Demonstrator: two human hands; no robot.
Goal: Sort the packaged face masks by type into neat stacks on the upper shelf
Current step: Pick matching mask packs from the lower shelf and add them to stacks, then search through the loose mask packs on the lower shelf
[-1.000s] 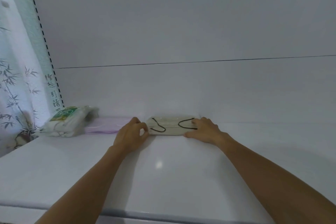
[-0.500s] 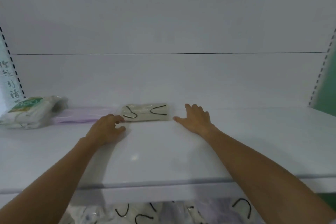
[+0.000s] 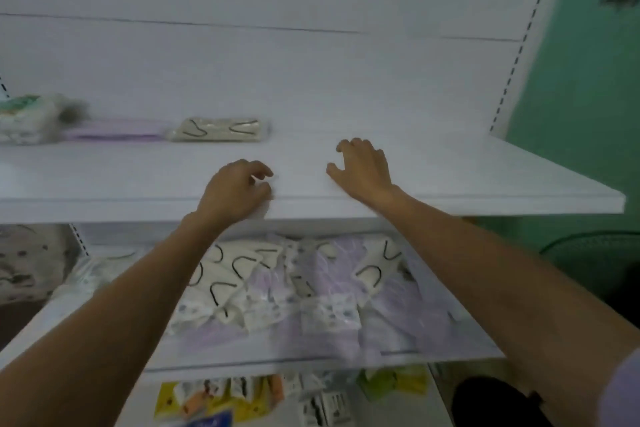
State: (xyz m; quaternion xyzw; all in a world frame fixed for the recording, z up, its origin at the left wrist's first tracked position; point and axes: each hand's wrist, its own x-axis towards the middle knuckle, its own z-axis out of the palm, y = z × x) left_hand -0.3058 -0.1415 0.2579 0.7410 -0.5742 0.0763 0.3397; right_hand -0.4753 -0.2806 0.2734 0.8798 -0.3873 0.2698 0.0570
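Observation:
On the white upper shelf (image 3: 450,180) lies a beige mask pack with black ear loops (image 3: 220,130), beside a flat lilac mask pack (image 3: 117,130) and a green-labelled white pack (image 3: 24,118) at the far left. My left hand (image 3: 237,192) hovers at the shelf's front edge with loosely curled fingers and holds nothing. My right hand (image 3: 362,172) rests on the shelf with spread fingers, empty. Both hands are apart from the beige pack. On the lower shelf (image 3: 433,355) lies a jumbled heap of beige and lilac mask packs (image 3: 294,288).
The shelf's back panel (image 3: 311,62) is white, with a slotted upright (image 3: 519,45) at the right and a green wall (image 3: 588,97) beyond. Yellow and green packets (image 3: 221,399) sit on a shelf further down. A dark fan grille (image 3: 595,260) stands low right.
Both hands have let go of the beige pack and drawn back toward the shelf's front edge. The view has tilted down, bringing the lower shelf's mask heap into sight.

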